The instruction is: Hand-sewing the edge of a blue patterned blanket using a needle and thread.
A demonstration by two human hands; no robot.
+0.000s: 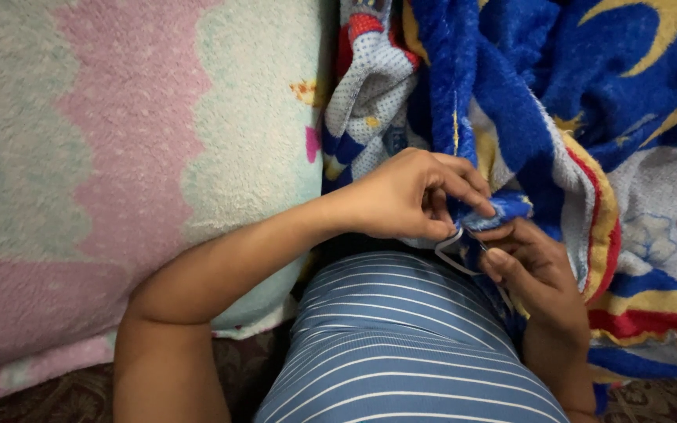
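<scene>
the left hand [413,196] pinches the folded edge of the blue blanket [511,102] in the middle of the frame, fingers shut tight on it. the right hand [530,270] is just under it, fingers closed on the same edge and a thin white thread [452,254]. it looks like sewing. how much of the edge is done is hidden. a pink and green blanket [119,157] fills the left.

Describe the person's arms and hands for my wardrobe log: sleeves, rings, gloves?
Both are bare. The left forearm shows no sleeve up to the elbow; the left hand and right hand wear no gloves, and no rings or watch show. A blue top with thin white stripes covers the torso.
</scene>
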